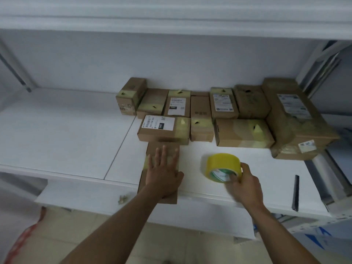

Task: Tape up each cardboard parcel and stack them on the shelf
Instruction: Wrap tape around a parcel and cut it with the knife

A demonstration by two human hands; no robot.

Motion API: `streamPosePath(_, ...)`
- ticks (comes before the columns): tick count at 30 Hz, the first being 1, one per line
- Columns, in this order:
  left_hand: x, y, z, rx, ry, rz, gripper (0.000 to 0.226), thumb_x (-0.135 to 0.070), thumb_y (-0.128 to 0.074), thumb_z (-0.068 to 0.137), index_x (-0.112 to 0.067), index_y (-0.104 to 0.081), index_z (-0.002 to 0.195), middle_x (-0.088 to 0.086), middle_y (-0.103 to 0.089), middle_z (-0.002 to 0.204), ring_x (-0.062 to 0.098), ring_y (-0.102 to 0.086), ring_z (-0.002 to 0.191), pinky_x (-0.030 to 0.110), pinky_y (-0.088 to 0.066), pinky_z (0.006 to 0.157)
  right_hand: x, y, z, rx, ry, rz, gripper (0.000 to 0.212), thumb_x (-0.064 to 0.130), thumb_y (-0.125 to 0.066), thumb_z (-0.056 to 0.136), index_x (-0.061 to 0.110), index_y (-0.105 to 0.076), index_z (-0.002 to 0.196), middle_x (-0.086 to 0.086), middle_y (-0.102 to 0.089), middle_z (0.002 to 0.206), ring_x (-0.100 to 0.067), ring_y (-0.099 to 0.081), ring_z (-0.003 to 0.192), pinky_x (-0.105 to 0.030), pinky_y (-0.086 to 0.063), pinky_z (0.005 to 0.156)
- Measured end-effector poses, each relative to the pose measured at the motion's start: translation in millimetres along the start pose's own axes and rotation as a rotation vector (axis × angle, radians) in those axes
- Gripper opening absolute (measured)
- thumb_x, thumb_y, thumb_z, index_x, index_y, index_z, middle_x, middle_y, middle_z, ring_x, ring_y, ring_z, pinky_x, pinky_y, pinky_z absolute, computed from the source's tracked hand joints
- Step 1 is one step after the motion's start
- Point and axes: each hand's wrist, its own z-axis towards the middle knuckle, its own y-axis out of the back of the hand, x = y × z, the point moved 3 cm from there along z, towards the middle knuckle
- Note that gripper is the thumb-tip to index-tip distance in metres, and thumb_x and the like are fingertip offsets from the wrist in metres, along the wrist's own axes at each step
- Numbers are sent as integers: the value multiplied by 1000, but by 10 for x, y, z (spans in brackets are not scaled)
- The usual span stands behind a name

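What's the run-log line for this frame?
left hand: flat on cardboard parcel | right hand: grip on yellow tape roll | shelf: taped parcels at back

A black strip [295, 192] lies near a blue-marked carton [320, 239]

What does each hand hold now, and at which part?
The right hand grips the yellow tape roll at its near rim and core. The left hand holds nothing; it presses flat on the brown cardboard parcel.
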Motion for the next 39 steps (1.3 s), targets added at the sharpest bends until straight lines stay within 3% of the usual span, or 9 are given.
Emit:
streamPosePath(9,-236,70,26,5,-223,236,72,-29,-28,100,-18,13,158,8,19,165,30,22,151,49,11,122,-116,70,25,90,87,-127,61,50,-55,94,18,-35,142,-14,-69,98,-37,-66,89,-34,-40,64)
streamPosePath(14,-131,-72,83,-87,-288,49,73,-40,-27,87,-16,-29,156,17,-22,163,36,-15,151,59,-27,117,-317,235,29,302,127,-71,81,56,-66,86,27,-26,149,-1,-65,104,-23,-63,95,-30,-41,72)
streamPosePath(17,-113,-118,90,-101,-291,48,66,-42,-36,90,-19,-38,151,17,-33,158,39,-30,146,57,-32,112,-552,542,80,17,149,-94,49,31,-64,90,12,-55,133,-3,-62,100,-23,-57,94,-34,-45,75)
streamPosePath(20,-120,-105,77,-141,-297,45,61,-42,-33,95,-19,-40,151,17,-36,157,40,-33,144,57,-32,111,-793,824,116,-266,29,-290,29,14,-63,89,-3,-59,111,-23,-60,101,-41,-56,94,-42,-45,66)
streamPosePath(24,-123,-94,51,-159,-285,17,60,-47,-9,105,-17,-35,150,19,-40,154,42,-37,142,58,-37,109,-1096,838,164,-165,-225,-419,39,22,-52,95,-1,-43,125,-26,-55,109,-43,-57,96,-42,-43,67)
streamPosePath(29,-128,-87,48,-141,-269,-5,65,-57,-1,101,-25,-18,154,15,-30,160,37,-25,149,54,-28,116,-1125,638,201,1,-301,-343,58,10,-35,101,2,-12,155,-25,-59,123,-39,-59,110,-43,-47,90)
streamPosePath(32,-133,-80,46,-125,-257,-23,68,-62,-5,100,-26,-21,156,13,-27,162,34,-19,151,53,-22,119,-866,649,202,-13,-172,-281,48,9,-41,100,5,-33,147,-22,-66,108,-37,-63,97,-38,-44,75)
streamPosePath(35,-141,-74,46,-117,-251,-15,67,-62,-8,101,-26,-25,155,14,-29,161,35,-21,150,53,-22,119,-441,666,94,-113,80,21,23,4,-49,97,8,-66,111,-10,-70,86,-29,-64,80,-33,-42,69)
streamPosePath(39,-126,-80,53,-119,-250,0,66,-60,-11,102,-25,-30,154,14,-32,159,36,-25,149,54,-26,118,110,549,-5,22,153,551,31,-3,-51,97,23,-68,100,5,-73,88,-5,-68,80,-27,-53,77)
